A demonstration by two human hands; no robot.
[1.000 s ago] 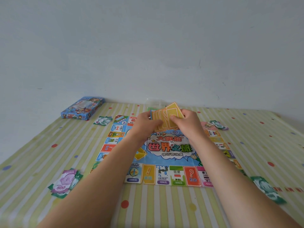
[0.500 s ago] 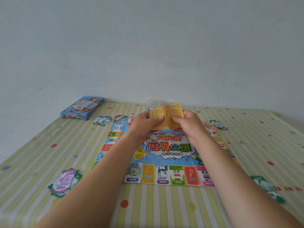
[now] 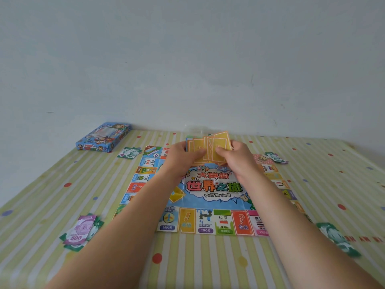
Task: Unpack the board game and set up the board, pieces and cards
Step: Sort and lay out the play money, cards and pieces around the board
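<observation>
The left hand (image 3: 180, 157) and right hand (image 3: 238, 159) are gripping a fan of orange cards (image 3: 210, 147) from either side, fingers curled round it, above the far half of the board (image 3: 212, 189), which is lying flat on the striped table (image 3: 208, 265).
</observation>
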